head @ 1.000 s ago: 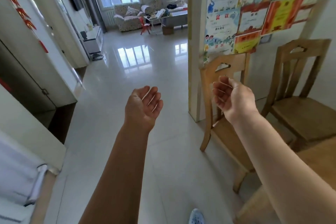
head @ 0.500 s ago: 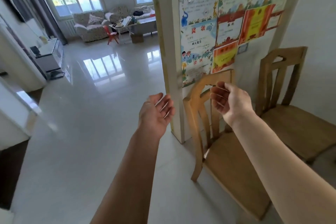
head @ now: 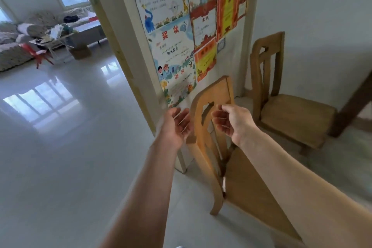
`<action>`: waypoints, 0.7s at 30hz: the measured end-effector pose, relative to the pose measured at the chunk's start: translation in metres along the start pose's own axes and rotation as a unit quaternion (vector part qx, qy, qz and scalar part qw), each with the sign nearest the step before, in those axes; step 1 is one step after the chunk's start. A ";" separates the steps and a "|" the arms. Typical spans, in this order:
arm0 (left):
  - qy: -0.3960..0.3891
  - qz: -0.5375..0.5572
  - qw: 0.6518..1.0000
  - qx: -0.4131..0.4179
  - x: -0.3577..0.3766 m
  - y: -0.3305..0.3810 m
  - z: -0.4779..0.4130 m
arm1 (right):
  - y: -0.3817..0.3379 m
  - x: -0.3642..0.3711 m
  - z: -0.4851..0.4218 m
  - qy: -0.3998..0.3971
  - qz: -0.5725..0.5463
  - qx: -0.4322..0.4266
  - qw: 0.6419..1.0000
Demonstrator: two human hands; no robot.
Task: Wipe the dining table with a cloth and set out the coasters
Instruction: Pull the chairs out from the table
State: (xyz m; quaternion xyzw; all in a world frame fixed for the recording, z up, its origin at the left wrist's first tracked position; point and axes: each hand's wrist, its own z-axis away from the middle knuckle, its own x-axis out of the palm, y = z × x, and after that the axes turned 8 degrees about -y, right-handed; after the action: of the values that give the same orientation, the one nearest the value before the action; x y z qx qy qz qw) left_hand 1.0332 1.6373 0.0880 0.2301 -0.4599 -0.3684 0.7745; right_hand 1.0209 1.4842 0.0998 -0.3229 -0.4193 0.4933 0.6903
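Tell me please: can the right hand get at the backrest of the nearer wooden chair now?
Probably yes. The right hand is empty, fingers loosely curled, close by the backrest, and nothing shows between them.

One head-worn wide-angle view, tilted, facing forward and down along both forearms. Mid-frame and close: left hand [head: 177, 125], right hand [head: 233, 123], in front of near wooden chair [head: 247, 183]. Certificate-covered wall [head: 177, 46] just behind; second chair [head: 291, 115] right; sofa [head: 12, 46] far off, upper left.
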 end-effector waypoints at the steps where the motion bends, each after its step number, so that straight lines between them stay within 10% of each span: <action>1: -0.004 -0.021 1.000 -0.015 0.001 0.008 -0.017 | 0.000 0.009 -0.011 0.013 -0.004 0.008 1.000; 10: -0.035 -0.320 0.942 -0.100 0.010 0.032 -0.130 | 0.015 0.061 -0.093 0.039 0.177 0.032 0.983; 16: -0.119 -0.379 0.894 -0.206 0.001 0.024 -0.170 | 0.057 0.085 -0.109 -0.084 0.412 0.053 0.906; 21: -0.139 -0.459 0.849 -0.223 -0.006 0.004 -0.184 | 0.100 0.089 -0.114 0.053 0.448 0.088 0.888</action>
State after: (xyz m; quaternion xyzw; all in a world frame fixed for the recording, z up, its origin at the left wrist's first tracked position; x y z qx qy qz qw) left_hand 1.1949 1.6479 0.0006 0.1825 -0.3107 -0.8026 0.4753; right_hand 1.0968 1.5957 -0.0130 -0.4398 -0.1477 0.7671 0.4431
